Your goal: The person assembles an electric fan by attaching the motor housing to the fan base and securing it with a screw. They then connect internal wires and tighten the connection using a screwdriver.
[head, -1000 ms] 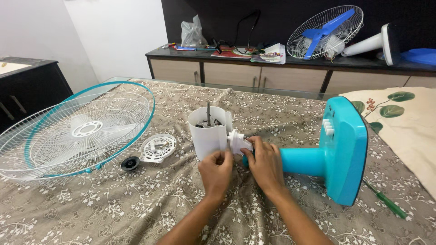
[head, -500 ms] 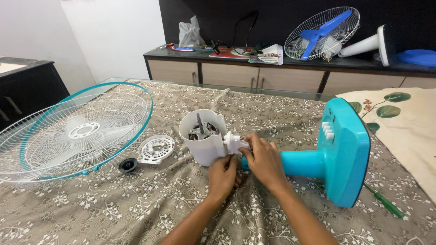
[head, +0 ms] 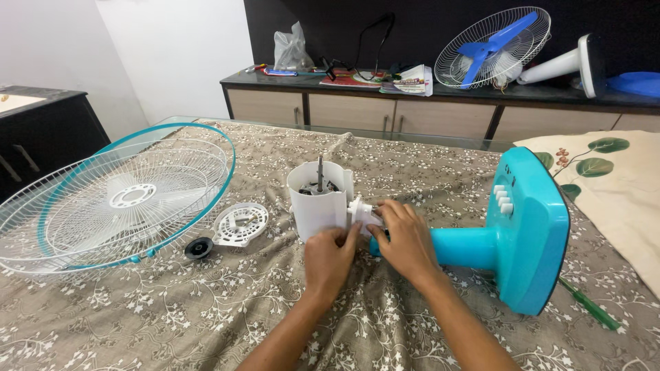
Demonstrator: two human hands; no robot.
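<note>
Both hands hide the white motor housing's neck joint.

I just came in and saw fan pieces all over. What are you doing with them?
A person has a table fan lying in pieces on a flowered cloth. The left hand holds the white motor housing, its metal shaft pointing up. The right hand grips the joint where the housing meets the teal stand. The wire guard, a small white grille and a black knob lie to the left.
</note>
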